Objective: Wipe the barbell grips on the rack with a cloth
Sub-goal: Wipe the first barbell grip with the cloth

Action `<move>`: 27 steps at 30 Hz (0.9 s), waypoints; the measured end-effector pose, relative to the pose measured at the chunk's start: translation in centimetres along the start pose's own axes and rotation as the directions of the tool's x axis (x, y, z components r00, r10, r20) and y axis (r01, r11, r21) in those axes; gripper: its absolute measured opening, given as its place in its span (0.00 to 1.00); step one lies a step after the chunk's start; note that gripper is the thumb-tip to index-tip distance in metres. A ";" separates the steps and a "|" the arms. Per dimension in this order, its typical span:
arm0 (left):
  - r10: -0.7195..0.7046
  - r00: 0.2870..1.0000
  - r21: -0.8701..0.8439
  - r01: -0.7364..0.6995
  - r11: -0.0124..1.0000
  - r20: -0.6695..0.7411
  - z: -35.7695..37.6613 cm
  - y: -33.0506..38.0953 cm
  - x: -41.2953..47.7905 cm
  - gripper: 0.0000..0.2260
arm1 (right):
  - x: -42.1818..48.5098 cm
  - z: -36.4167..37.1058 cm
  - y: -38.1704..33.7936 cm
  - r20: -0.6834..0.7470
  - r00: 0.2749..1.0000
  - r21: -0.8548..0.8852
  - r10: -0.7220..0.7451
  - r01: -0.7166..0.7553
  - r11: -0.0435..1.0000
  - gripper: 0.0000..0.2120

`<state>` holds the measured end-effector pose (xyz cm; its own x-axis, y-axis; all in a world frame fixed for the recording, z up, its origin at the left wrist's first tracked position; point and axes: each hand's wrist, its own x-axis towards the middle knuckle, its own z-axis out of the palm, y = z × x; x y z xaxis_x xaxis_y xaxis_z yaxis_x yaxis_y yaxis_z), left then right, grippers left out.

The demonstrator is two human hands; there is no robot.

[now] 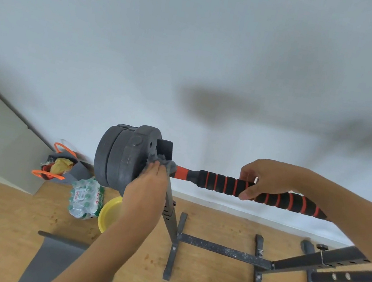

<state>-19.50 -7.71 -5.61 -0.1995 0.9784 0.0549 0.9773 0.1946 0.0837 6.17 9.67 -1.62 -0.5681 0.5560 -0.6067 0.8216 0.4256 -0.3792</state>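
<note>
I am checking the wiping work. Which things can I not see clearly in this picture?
- Cloth: mostly hidden by left hand, head view.
- Barbell: far end hidden behind the right forearm.
- Water bottle pack: label too small to read.
- Rack: cut off by the right edge.

Black-and-orange striped grip (224,184), grey cloth (166,164), yellow bowl (109,213)

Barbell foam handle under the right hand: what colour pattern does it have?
Black foam barbell handle ringed with orange stripes, seen in the head view, the only one.
</note>
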 end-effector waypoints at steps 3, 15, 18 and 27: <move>-0.045 0.998 0.053 0.048 0.997 -0.052 1.3 0.3 -0.2 0.28 | 0.2 -0.7 -0.1 0.088 0.996 0.053 -0.002 -0.003 0.999 0.15; 0.065 0.996 0.028 -0.067 0.997 0.061 2.3 7.8 0.4 0.36 | 0.9 -1.3 0.6 0.265 0.963 0.202 -0.047 -0.007 0.979 0.17; 0.047 0.999 0.043 -0.048 0.998 0.005 1.3 3.5 0.0 0.32 | 0.6 -1.0 0.5 0.238 0.970 0.238 -0.050 -0.008 0.971 0.18; -0.141 0.985 0.103 0.151 0.983 -0.096 2.7 2.9 1.5 0.23 | -3.3 4.1 -0.2 -0.383 0.923 -0.253 -0.047 -0.055 0.966 0.32</move>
<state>-16.76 -5.53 -7.98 -0.3416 0.9297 0.1378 0.9380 0.3463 -0.0114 8.07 4.78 -2.41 -0.5812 0.7661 -0.2744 0.8131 0.5608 -0.1564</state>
